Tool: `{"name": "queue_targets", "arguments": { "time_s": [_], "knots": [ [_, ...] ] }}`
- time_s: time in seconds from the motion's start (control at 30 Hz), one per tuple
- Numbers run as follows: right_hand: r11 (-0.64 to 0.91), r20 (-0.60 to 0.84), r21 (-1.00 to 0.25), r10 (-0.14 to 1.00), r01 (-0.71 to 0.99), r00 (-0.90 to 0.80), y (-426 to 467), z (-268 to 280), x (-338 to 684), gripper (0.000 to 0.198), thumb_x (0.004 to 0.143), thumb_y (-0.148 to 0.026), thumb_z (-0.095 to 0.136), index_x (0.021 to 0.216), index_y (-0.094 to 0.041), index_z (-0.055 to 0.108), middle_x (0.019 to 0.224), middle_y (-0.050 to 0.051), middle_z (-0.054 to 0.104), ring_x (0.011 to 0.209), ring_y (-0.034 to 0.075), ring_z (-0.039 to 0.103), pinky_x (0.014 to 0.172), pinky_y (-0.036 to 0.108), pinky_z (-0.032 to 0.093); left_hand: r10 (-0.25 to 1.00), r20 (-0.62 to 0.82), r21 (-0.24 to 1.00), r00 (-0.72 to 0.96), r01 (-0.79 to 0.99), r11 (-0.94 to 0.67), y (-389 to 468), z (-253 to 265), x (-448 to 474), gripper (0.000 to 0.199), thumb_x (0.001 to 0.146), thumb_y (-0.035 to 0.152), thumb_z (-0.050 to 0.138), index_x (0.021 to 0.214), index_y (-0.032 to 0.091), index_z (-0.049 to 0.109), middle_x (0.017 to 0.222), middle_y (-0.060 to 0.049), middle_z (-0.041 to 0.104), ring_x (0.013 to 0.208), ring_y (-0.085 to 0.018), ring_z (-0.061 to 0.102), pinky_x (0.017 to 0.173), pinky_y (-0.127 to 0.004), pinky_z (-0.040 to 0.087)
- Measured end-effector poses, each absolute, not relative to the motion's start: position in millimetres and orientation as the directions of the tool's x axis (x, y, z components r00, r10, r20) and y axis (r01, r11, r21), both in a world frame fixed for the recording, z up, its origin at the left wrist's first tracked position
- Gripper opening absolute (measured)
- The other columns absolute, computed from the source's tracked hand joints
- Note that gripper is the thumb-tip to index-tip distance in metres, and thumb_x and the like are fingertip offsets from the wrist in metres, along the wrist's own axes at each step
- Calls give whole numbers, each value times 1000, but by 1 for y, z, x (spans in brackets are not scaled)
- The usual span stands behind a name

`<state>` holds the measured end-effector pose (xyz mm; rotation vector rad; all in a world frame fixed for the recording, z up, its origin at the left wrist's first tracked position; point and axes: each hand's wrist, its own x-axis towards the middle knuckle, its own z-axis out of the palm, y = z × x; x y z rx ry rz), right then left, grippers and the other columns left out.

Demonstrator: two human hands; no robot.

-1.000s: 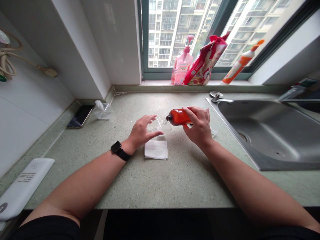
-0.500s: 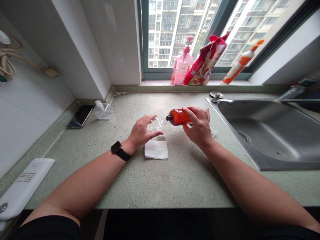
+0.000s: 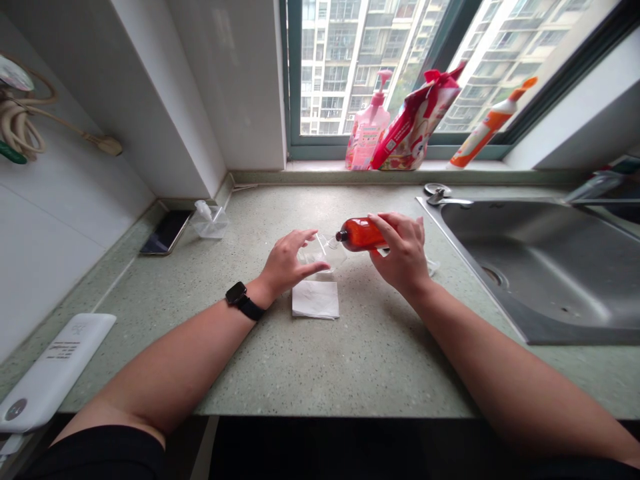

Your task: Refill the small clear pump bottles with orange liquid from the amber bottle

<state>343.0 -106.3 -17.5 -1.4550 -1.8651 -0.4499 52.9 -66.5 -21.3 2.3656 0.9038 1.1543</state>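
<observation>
My left hand [image 3: 291, 259], with a black watch on its wrist, is curved around a clear plastic bottle [image 3: 313, 252], thumb on the near side and fingers on the far side. That bottle's neck points right; its outline is hard to make out against the counter. My right hand [image 3: 401, 252] grips an amber-red bottle [image 3: 361, 235] laid over nearly level, its dark uncapped mouth facing left. The two bottle mouths meet or almost meet; whether they touch I cannot tell. A folded white paper towel [image 3: 315, 299] lies on the counter just in front of the clear bottle.
A clear plastic spray head or cup-like piece [image 3: 209, 221] and a phone [image 3: 165, 232] lie at the back left. A white power bank [image 3: 57, 373] rests at the left edge. To the right is a steel sink [image 3: 545, 267]. A pink pump bottle [image 3: 367, 133] stands on the windowsill.
The whole view has shifted slightly, so things appear a little further right. Both hands keep their grips, and the bottles stay mouth to mouth.
</observation>
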Motion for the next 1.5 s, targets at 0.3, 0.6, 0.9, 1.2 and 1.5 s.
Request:
{"name": "queue_targets", "arguments": {
  "time_s": [0.3, 0.6, 0.9, 1.2, 1.5],
  "knots": [
    [304, 710, -155, 696, 940, -108, -106, -17, 344, 87, 83, -8, 69, 159, -44, 49, 142, 7, 64, 139, 38, 57, 129, 77, 23, 686, 557, 558, 468, 401, -727, -67, -20, 53, 77, 87, 72, 78, 145, 23, 60, 124, -12, 74, 106, -26, 74, 93, -44, 62],
    [323, 725, -146, 678, 935, -121, -106, -18, 344, 86, 83, -9, 69, 159, -44, 49, 141, 7, 64, 140, 38, 57, 129, 76, 24, 686, 560, 560, 465, 398, -727, -67, -21, 53, 79, 87, 74, 77, 144, 22, 61, 125, -12, 74, 105, -26, 74, 94, -45, 62],
    [308, 714, -144, 690, 940, -117, -106, -17, 345, 87, 83, -10, 70, 159, -46, 48, 140, 6, 64, 138, 38, 58, 129, 77, 24, 686, 559, 559, 466, 400, -727, -67, -22, 53, 78, 87, 73, 77, 145, 23, 60, 128, -12, 73, 107, -26, 75, 95, -45, 62],
    [310, 718, -143, 686, 940, -117, -106, -18, 344, 84, 84, -10, 70, 158, -45, 50, 141, 6, 64, 139, 37, 57, 129, 76, 24, 681, 566, 552, 465, 400, -732, -66, -22, 53, 79, 87, 75, 76, 144, 22, 60, 127, -12, 74, 106, -26, 74, 95, -45, 62],
    [315, 713, -149, 691, 937, -119, -106, -17, 344, 92, 82, -8, 69, 162, -47, 45, 142, 6, 63, 138, 38, 57, 128, 78, 23, 685, 559, 554, 467, 404, -728, -67, -22, 53, 78, 87, 72, 77, 145, 24, 60, 128, -12, 73, 107, -26, 74, 95, -45, 62]
  ]
}}
